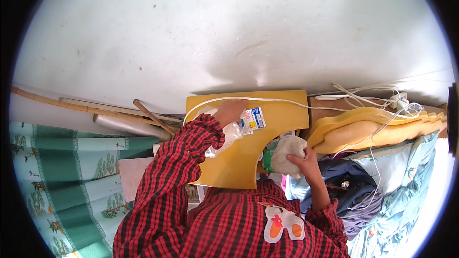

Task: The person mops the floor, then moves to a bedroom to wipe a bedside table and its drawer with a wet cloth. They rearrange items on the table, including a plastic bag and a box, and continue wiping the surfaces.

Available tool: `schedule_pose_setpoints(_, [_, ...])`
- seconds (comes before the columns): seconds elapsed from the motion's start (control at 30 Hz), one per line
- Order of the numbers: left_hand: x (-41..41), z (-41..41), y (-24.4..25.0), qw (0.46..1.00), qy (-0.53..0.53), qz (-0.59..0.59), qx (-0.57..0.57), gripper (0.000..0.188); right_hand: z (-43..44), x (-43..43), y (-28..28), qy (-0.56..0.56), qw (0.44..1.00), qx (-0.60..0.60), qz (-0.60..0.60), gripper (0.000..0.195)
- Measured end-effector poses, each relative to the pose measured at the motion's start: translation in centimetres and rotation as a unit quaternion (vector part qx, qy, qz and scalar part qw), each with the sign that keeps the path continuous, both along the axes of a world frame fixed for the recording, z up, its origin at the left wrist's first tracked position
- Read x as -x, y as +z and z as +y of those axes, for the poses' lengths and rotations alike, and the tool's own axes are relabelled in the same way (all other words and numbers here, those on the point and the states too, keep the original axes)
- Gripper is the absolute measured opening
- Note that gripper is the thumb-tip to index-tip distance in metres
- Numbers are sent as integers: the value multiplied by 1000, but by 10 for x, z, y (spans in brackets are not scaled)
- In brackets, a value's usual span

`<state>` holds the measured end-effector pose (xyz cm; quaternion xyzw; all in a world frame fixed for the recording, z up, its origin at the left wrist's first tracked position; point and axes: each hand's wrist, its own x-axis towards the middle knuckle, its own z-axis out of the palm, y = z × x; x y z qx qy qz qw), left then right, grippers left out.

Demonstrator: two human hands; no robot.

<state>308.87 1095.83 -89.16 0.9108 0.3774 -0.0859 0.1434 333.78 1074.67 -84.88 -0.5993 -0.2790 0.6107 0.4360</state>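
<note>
My left hand [231,111] reaches over the yellow tabletop [229,165], beside a clear plastic bag [229,138] and a small printed box or packet [254,119]. Its fingertips are near the white cable; whether they grip anything cannot be told. My right hand [309,163] holds a folded greyish-white cloth [288,154] at the curved cutout on the table's right side. A green package [268,159] lies partly hidden behind the cloth.
A white cable [265,99] runs along the table's back edge to a power strip [398,99]. A padded yellow headboard [355,134] and a bed with clothes stand right. Bamboo poles [82,107] and green curtains [68,165] are left; a white wall rises behind.
</note>
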Motion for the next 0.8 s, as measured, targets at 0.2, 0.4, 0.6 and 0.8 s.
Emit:
schedule_pose_setpoints(0.2, [7,-20,15,1000,0,-13,-21,35,13,-1,14,-66,997,-42,-4,45])
schedule_pose_setpoints(0.4, [31,-49,27,999,30,-22,39,35,41,20,1,-55,961,-169,-213,52])
schedule_pose_setpoints(0.6, [55,-43,21,993,62,-2,100,47,50,29,-58,77,793,-211,-566,58])
schedule_pose_setpoints(0.8, [60,-39,15,999,-27,-4,36,29,62,4,-67,-47,954,-150,-257,38])
